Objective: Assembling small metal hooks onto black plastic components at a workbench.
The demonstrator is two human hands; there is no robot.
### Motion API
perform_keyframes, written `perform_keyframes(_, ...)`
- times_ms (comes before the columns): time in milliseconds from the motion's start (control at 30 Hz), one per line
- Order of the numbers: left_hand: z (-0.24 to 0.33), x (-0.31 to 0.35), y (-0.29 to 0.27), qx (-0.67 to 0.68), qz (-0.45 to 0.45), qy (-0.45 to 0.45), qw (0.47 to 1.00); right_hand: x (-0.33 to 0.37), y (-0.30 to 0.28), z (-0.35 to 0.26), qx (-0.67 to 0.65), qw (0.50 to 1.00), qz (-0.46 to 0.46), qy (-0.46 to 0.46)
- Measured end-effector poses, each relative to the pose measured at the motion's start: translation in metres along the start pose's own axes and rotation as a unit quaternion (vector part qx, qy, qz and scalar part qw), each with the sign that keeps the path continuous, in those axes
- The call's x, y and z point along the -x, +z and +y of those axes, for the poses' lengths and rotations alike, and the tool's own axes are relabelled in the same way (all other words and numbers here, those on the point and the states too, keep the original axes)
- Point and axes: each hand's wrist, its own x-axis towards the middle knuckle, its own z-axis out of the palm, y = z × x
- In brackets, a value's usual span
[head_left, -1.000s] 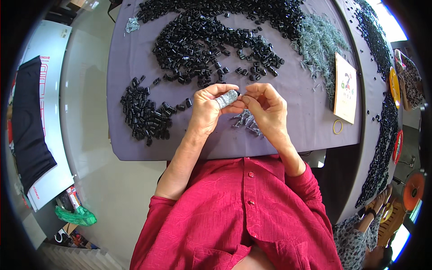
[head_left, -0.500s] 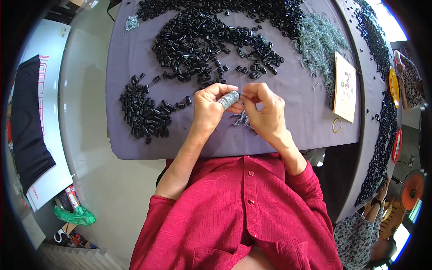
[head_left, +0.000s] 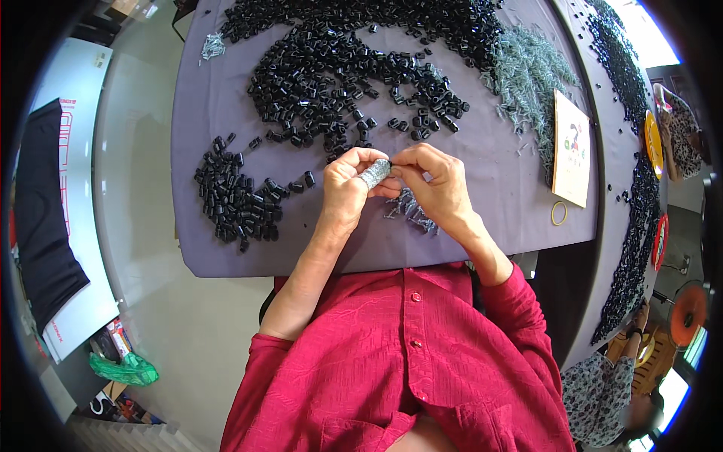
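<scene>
Just beyond the table's near edge, my left hand (head_left: 348, 188) and my right hand (head_left: 437, 181) meet fingertip to fingertip. A grey speckled sleeve (head_left: 373, 174) seems to cover my left thumb. Both hands are pinched round something tiny at the fingertips; the fingers mostly hide it. Small silver screws (head_left: 419, 217) lie loose beneath my right hand. To the left of my left hand is a pile of short black plastic cylinders (head_left: 239, 197). A larger heap of black cylinders (head_left: 320, 83) spreads beyond my hands.
A mound of screws (head_left: 527, 68) lies at the far right, and a small screw pile (head_left: 213, 47) at the far left. Near the right edge are a picture booklet (head_left: 570, 151) and a yellow ring (head_left: 559, 213). Another table (head_left: 602, 248) holds more black pieces; people sit beyond it.
My hands remain joined, with my right fingertips slightly lower against the left. More of the loose screws shows beneath my right hand. The whole view has shifted slightly.
</scene>
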Motion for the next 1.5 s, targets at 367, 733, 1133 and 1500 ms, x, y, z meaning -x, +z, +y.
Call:
perform_keyframes(367,-0.006,-0.004,-0.008,0.048,0.004,0.0,0.999,-0.044,-0.012,0.025,0.259,0.958,0.02,-0.118)
perform_keyframes(733,-0.007,-0.004,-0.008,0.077,0.006,0.012,0.997,-0.041,-0.008,0.02,0.249,0.966,0.025,-0.06)
perform_keyframes(1133,-0.007,-0.001,-0.002,0.045,0.023,0.013,0.999,-0.003,0.002,0.017,-0.22,0.953,0.032,0.207)
perform_keyframes(1500,-0.013,-0.002,-0.005,0.019,0.011,0.041,0.999,0.001,0.017,0.007,-0.165,0.962,0.037,0.215)
